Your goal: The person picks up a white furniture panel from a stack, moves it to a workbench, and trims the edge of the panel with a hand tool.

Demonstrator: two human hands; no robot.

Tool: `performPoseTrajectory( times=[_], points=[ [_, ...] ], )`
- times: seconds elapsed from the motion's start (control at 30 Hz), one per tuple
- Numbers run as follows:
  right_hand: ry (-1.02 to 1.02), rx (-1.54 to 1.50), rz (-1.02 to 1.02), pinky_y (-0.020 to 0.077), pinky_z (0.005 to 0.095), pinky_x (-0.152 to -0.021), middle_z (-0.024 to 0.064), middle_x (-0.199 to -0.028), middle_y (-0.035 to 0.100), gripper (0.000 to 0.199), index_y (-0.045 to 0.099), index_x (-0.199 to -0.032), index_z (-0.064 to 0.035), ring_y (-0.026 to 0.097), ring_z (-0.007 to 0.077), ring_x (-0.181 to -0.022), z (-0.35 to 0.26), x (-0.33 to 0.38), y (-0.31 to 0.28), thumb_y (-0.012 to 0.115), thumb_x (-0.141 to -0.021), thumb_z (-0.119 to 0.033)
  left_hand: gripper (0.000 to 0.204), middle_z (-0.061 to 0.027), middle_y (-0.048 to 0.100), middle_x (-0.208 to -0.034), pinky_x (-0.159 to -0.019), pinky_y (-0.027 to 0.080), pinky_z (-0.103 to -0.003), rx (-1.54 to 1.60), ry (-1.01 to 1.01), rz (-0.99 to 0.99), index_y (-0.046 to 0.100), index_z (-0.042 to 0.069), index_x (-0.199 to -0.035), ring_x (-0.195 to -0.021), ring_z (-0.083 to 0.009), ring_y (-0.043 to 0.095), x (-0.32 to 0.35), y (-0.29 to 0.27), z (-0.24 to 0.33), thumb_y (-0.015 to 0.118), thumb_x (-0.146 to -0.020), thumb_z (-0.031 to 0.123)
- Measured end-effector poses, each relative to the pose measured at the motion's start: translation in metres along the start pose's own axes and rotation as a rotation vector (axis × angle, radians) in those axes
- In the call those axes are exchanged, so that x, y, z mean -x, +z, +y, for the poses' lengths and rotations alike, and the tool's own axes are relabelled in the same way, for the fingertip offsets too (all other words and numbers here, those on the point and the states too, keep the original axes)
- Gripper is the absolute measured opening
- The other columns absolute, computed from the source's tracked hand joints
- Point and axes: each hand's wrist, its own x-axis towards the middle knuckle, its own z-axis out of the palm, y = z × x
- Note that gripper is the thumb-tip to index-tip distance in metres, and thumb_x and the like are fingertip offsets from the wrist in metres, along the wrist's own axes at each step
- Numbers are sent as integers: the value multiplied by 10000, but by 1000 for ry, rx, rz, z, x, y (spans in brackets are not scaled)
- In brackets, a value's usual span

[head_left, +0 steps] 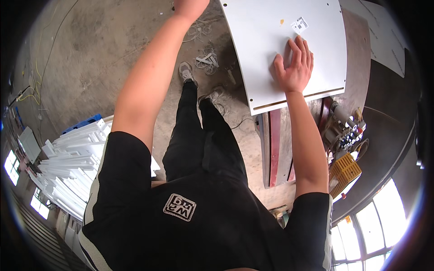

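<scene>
A large white board [266,49] with small drilled holes and a groove along its near edge lies on a brown workbench [358,58]. My right hand [296,65] rests flat on the board, fingers slightly apart, just below a small sticker [299,24]. My left hand [190,7] reaches toward the top edge of the picture, near the board's far left corner. It is mostly cut off, so its grip is hidden. My legs and shoes [186,72] stand on the concrete floor beside the bench.
A pile of white profile pieces [72,158] and a blue crate [83,123] sit at the left. Tangled cords and white scraps [205,58] litter the floor by my feet. A yellow basket [344,170] and tubes [346,126] sit right of the bench. Another white sheet [384,40] lies far right.
</scene>
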Motion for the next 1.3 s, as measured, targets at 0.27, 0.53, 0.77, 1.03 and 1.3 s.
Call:
performPoseTrajectory(
  times=[0.27, 0.53, 0.77, 1.03, 1.3],
  points=[
    [-5, 3, 32, 245, 471, -1237, 41, -1521, 520, 523, 585, -1343, -220, 408, 240, -1463, -3, -3, 1, 622, -868, -436, 205, -52, 595, -803, -646, 536, -397, -85, 98, -154, 719, 168, -992, -758, -282, 641, 152, 6, 87, 651, -850, 38],
    [-17, -7, 59, 229, 475, -1245, 37, -1521, 520, 552, 588, -1358, -220, 385, 231, -1477, -2, 1, 3, 641, -867, -467, 236, -48, 620, -874, -691, 540, -398, 163, 126, -737, 704, 138, -1008, -818, -254, 651, 349, 5, 197, 670, -810, 15],
    [250, -799, -86, 459, 416, -1085, 102, -1358, 639, 408, 653, -1307, -134, 598, 211, -1267, 17, 31, -27, 679, -941, -311, 111, -44, 681, -968, -771, 528, -315, 618, -733, -690, 640, 35, -1042, -871, -165, 677, 340, -25, 228, 667, -934, 45],
    [451, -1312, -499, 503, 263, -733, -8, -873, 661, 460, 612, -1264, -27, 618, 72, -827, -85, 221, -121, 790, -907, -257, 83, -91, 690, -1001, -833, 542, -288, 1230, -983, -352, 566, 27, -1067, -902, -161, 670, 271, -62, 274, 616, -1001, 34],
    [834, -919, -116, 545, 321, -723, 63, -824, 732, 330, 705, -1125, -109, 689, 146, -762, -45, 306, -146, 807, -875, -299, 130, -4, 637, -820, -648, 557, -284, 883, -912, -420, 648, 64, -1010, -696, -115, 633, 264, -74, 222, 645, -1015, 193]
  ],
)
